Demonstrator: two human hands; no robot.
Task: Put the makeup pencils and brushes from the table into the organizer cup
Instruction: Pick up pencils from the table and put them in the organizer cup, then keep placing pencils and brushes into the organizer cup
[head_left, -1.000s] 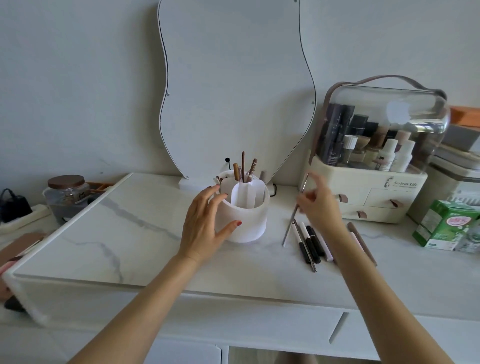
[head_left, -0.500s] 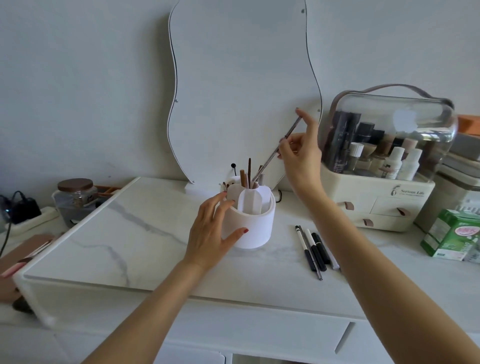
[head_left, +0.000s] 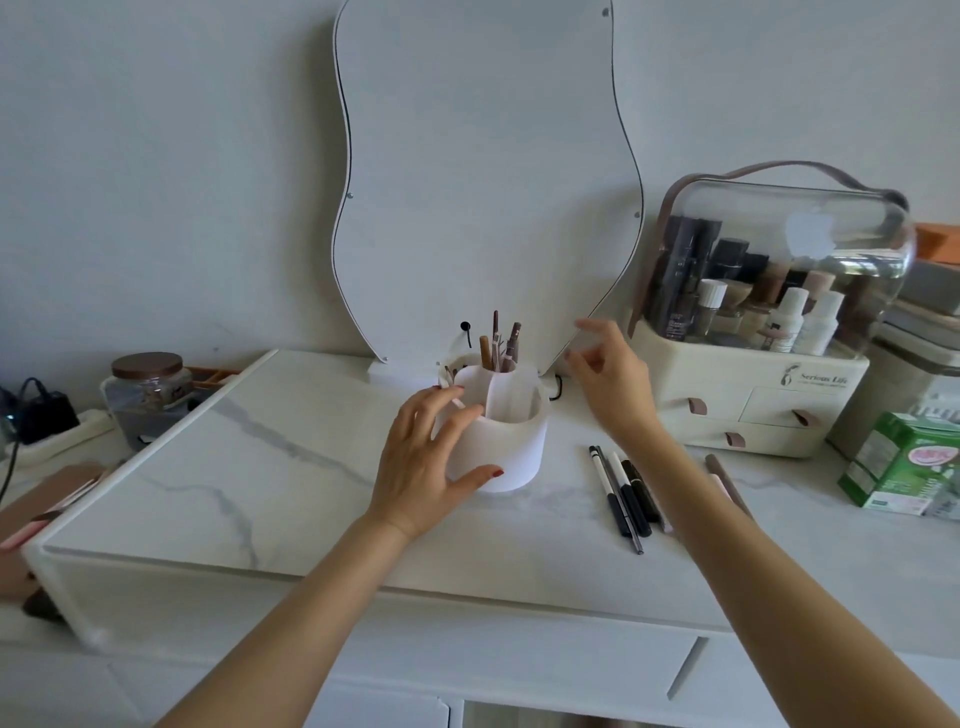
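On the marble worktop (head_left: 270, 467) the left hand (head_left: 421, 467) grips the white organizer cup (head_left: 511, 447) holding upright pencils (head_left: 498, 343), while the empty, loosely spread right hand (head_left: 613, 379) hovers beside it, its forearm partly hiding the loose pencils (head_left: 623, 488) lying right of the cup.

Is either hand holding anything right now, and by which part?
The left hand steadies the cup by its left side wall. The right hand is open and empty, beside the cup.
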